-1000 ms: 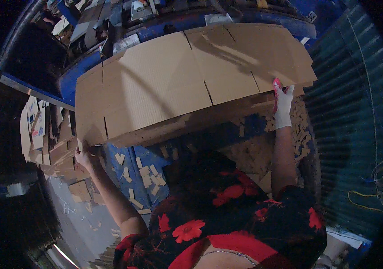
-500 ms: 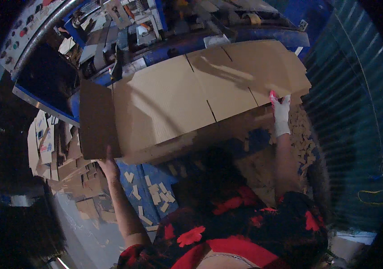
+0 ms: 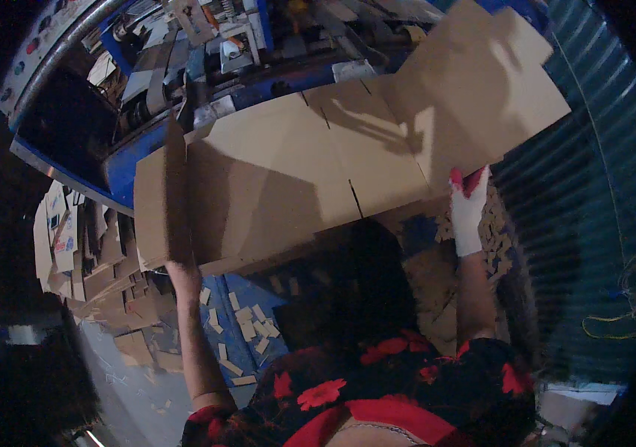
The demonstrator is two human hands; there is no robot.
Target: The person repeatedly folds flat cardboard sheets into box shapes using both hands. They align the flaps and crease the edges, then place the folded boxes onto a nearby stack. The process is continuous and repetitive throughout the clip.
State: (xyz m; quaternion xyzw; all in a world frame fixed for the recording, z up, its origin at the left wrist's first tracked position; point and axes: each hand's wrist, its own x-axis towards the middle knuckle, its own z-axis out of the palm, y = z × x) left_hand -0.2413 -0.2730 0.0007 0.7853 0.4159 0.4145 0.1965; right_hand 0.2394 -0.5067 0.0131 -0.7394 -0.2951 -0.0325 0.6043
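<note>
A long, creased sheet of brown cardboard with dark slots stretches across in front of me. Its left end panel stands bent upward, and its right end panel is tilted up toward the far right. My left hand, bare, is closed on the near lower corner of the left panel; some of its fingers are hidden by the board. My right hand wears a white glove with a red palm side. It is at the sheet's near right edge, thumb and forefinger spread apart.
A blue machine with rollers and metal parts stands beyond the sheet. Flattened cardboard pieces pile up at the left. Small cardboard scraps lie below, on a blue surface. A green corrugated wall rises at the right.
The right end panel has swung up and to the right. The left panel has bent more upright. My right hand has dropped slightly nearer to me; my left hand has barely shifted.
</note>
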